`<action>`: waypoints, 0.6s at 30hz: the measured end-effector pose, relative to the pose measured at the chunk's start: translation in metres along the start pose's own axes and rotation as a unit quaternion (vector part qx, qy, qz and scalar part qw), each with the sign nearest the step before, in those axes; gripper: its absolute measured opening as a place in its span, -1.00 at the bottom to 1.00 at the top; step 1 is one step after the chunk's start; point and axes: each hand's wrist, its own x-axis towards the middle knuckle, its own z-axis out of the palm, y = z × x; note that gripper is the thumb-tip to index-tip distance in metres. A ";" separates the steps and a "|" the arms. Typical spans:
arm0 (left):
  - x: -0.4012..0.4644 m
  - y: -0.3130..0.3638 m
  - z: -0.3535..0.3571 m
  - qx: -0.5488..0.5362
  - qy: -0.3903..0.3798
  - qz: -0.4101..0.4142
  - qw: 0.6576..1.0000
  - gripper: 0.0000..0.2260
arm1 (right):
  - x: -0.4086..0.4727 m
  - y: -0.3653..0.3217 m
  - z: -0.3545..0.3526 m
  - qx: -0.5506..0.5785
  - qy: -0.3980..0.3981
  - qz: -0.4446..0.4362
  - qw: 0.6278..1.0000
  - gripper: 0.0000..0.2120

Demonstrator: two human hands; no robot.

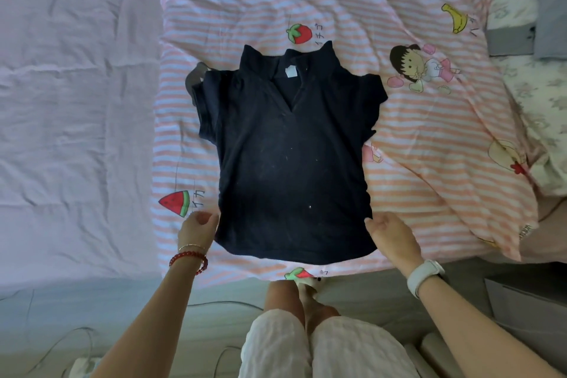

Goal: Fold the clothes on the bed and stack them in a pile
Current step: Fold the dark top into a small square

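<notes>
Pink-and-white striped bedding (pixel 414 138) printed with watermelons, strawberries and cartoon figures covers the middle of the bed, and on it a dark navy collared shirt (pixel 291 156) lies spread flat, front up, collar toward the far side and hem toward the person standing at the bed's near edge. Its short sleeves stick out to both sides, and a small white label shows inside the neck. The left hand (pixel 198 228) sits at the shirt's lower left edge, fingers curled against the side seam and seemingly pinching the cloth; the right hand (pixel 391 236) mirrors it at the lower right edge, fingertips on the fabric there. A red bead bracelet (pixel 187 256) rings the left wrist and a white watch (pixel 425 275) the right. Left of the striped cover lies a plain lilac sheet (pixel 70 101). Off at the far right, on floral bedding, rests a folded grey garment (pixel 527 31). Below the hands, white shorts (pixel 322 347) and bare knees show against a pale floor.
</notes>
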 end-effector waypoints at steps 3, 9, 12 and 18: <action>0.027 0.037 -0.003 -0.030 0.039 0.010 0.999 -0.71 | 0.019 -0.037 -0.012 0.074 0.082 -0.036 0.993 -0.83; 0.109 0.103 -0.008 -0.171 0.022 -0.025 0.985 -0.76 | 0.090 -0.112 -0.038 0.169 0.151 -0.045 0.973 -0.71; 0.141 0.120 -0.007 -0.326 0.036 -0.121 0.937 -0.53 | 0.129 -0.129 -0.049 0.211 0.165 0.009 0.963 -0.59; 0.170 0.130 -0.003 -0.369 0.013 -0.197 0.908 -0.30 | 0.181 -0.144 -0.069 0.412 0.089 0.125 0.898 -0.62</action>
